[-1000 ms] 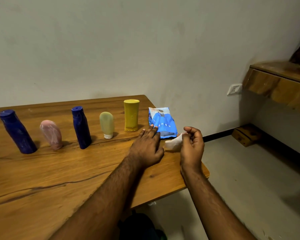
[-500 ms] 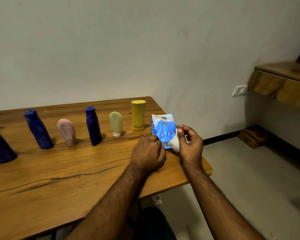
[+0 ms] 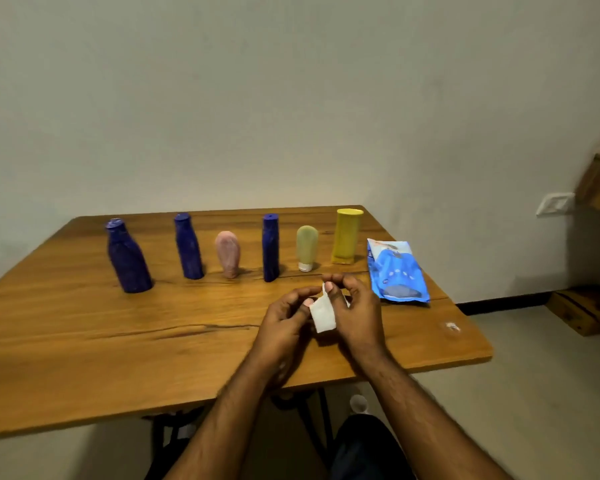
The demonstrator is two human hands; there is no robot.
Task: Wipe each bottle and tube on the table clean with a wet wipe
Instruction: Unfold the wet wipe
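Just in front of the row of bottles, both hands, left hand (image 3: 284,315) and right hand (image 3: 355,306), pinch a folded wipe (image 3: 322,315), apparently unfolding it; next comes picking up a first bottle.

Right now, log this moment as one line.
stage: wipe out, unfolding | both hands pinch wet wipe | six bottles/tubes upright, untouched | wipe pack on table

Above the wooden table (image 3: 84,341), the left hand (image 3: 284,320) and right hand (image 3: 357,310) pinch a folded white wet wipe (image 3: 322,313) between them. Behind stand three blue bottles (image 3: 128,258), a pink tube (image 3: 228,253), a pale green tube (image 3: 306,247) and a yellow bottle (image 3: 346,236). The blue wipes pack (image 3: 397,271) lies right of these.
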